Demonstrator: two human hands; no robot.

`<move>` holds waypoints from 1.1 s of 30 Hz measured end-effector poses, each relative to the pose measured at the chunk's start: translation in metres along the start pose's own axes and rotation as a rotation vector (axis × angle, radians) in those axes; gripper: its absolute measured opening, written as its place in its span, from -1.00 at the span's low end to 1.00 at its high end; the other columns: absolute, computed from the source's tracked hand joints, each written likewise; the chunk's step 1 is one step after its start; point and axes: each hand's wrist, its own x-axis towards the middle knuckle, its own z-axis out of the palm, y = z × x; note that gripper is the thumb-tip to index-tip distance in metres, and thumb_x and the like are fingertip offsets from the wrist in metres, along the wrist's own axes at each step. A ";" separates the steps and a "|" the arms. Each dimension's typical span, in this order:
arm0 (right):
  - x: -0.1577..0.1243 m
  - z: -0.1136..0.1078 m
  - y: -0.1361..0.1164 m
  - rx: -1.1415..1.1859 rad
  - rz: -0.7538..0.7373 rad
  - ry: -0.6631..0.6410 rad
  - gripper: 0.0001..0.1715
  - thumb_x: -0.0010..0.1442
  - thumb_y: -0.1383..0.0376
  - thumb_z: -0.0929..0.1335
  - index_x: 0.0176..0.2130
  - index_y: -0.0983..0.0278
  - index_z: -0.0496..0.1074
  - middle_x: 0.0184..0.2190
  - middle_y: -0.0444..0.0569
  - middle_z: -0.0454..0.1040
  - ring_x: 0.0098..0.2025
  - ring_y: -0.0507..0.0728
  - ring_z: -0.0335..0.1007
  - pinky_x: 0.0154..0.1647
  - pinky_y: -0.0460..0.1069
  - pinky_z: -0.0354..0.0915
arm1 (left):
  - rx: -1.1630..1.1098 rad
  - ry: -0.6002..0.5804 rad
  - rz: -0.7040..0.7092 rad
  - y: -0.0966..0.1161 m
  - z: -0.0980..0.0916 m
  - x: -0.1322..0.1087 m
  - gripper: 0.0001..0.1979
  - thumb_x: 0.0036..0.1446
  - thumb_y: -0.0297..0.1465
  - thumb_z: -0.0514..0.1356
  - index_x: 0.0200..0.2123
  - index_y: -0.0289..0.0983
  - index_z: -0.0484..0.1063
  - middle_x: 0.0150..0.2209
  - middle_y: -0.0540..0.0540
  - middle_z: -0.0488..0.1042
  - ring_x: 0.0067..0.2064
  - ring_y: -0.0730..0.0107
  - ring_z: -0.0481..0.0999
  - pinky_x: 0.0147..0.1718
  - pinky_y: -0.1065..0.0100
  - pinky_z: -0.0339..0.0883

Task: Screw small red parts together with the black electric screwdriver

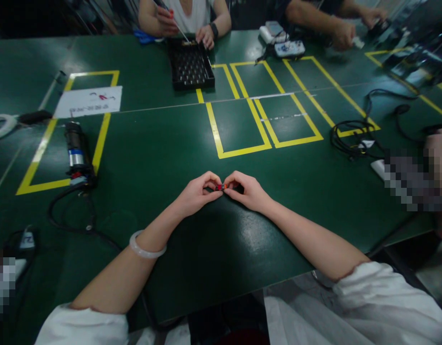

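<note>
Between my fingertips, just above the green table, is a small red-and-black part (220,187). My left hand (200,194) pinches it between thumb and forefinger from the left. From the right, my right hand (247,190) closes thumb and forefinger on its orange-red end. The fingertips of both hands nearly meet. Most of the part is covered by the fingers, so I cannot tell its kind or whether it is one piece or two. Both forearms reach in from the table's near edge, and a pale bangle (148,245) circles my left wrist.
A cylindrical electric tool (76,151) with a cable lies left, near a paper sheet (89,101). Across the table (152,143) a person works over a black tray (192,67). Coiled black cable (352,139) lies right. Yellow tape (244,150) marks rectangles. Other people's hands are at the right.
</note>
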 end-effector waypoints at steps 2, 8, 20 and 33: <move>0.000 0.000 0.000 0.013 0.002 0.009 -0.95 0.26 0.35 0.36 -0.22 0.27 0.42 -0.30 -0.09 0.45 -0.29 0.03 0.40 -0.23 -0.05 0.31 | 0.011 0.000 0.001 0.000 0.000 0.000 -0.71 0.12 -0.29 0.31 -0.15 -0.30 0.37 -0.21 -0.10 0.46 -0.21 0.40 0.47 -0.29 0.41 0.35; -0.002 0.002 0.005 0.070 -0.003 0.012 -0.80 0.24 0.36 0.37 -0.10 0.26 0.38 -0.27 -0.09 0.48 -0.29 0.03 0.42 -0.20 -0.04 0.35 | 0.036 0.016 -0.029 0.001 -0.001 0.000 -0.69 0.14 -0.22 0.29 -0.16 -0.30 0.39 -0.26 -0.08 0.47 -0.27 0.39 0.49 -0.29 0.37 0.37; -0.004 0.004 0.002 -0.156 -0.054 -0.029 -0.88 0.24 0.35 0.38 -0.16 0.23 0.41 -0.27 -0.06 0.48 -0.25 0.08 0.43 -0.19 -0.01 0.33 | 0.026 -0.016 -0.065 0.011 -0.002 -0.002 -0.67 0.17 -0.16 0.24 -0.22 -0.33 0.41 -0.35 -0.07 0.47 -0.34 0.39 0.48 -0.30 0.34 0.34; 0.000 0.002 0.005 0.108 0.075 0.034 -0.85 0.20 0.31 0.39 -0.18 0.26 0.40 -0.38 -0.13 0.49 -0.37 0.01 0.41 -0.28 -0.06 0.37 | 0.158 -0.013 -0.079 0.016 -0.024 -0.005 -0.54 0.28 -0.08 0.07 0.06 -0.28 0.37 -0.14 -0.17 0.49 -0.13 0.25 0.53 -0.25 0.27 0.46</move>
